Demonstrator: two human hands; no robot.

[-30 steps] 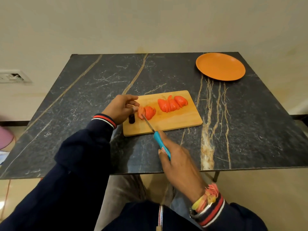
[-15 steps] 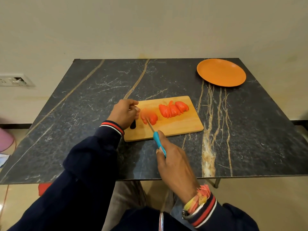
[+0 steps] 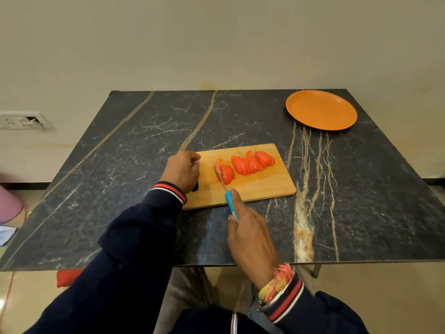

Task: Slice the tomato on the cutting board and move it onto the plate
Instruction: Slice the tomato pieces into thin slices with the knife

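Head cam: right hand grip is clamping knife, blade pointing fwd-left against tomato chunk's left side. Left hand, fingers curling on nothing, is resting just left of the chunk.

Right hand grips knife, blade seemingly touching tomato on cutting board.

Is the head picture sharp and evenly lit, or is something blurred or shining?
Head view: soft, even light, no glare on the table; only faint shadows under the plate and cutting board; tomato slices sharp; the pink thing at the left edge is blurred.
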